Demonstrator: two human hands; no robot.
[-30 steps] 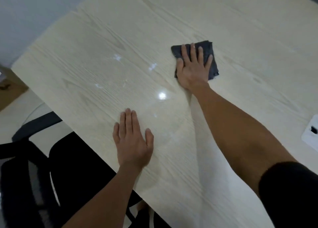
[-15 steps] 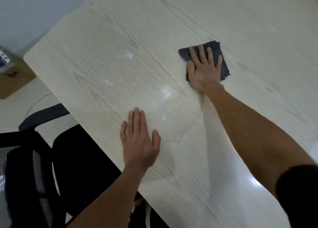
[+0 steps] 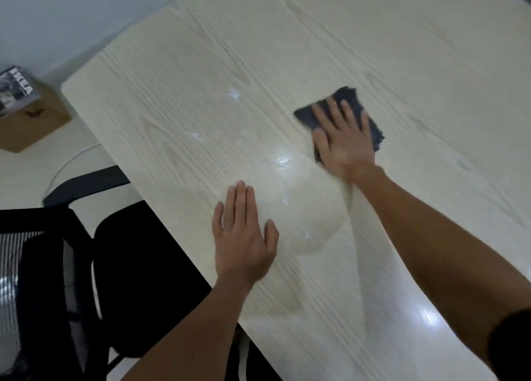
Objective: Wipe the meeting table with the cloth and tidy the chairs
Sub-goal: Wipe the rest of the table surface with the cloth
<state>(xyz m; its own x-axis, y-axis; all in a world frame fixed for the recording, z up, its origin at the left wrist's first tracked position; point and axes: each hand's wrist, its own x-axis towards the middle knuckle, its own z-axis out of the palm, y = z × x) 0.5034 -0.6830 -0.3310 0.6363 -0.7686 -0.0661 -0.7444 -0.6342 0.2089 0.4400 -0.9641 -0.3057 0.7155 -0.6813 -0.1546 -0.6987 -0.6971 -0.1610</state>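
Note:
A pale wood-grain meeting table (image 3: pixel 201 99) fills most of the view. A dark grey folded cloth (image 3: pixel 352 100) lies flat on it at centre right. My right hand (image 3: pixel 343 142) presses down on the cloth with straight, spread fingers and covers most of it. My left hand (image 3: pixel 242 237) rests flat on the bare tabletop near the table's left edge, fingers straight. A black mesh-backed office chair (image 3: pixel 138 271) stands at the lower left, its seat partly under the table edge.
A brown cardboard box (image 3: pixel 31 122) with a printed label sits on the pale floor at the far left. A thin white cable (image 3: pixel 71 159) curves across the floor by the chair's armrest (image 3: pixel 86 185). A grey wall runs behind the table.
The view has shifted so table and hands sit further right in the frame. My right hand and the cloth have slid a little toward me. My left hand has stayed planted.

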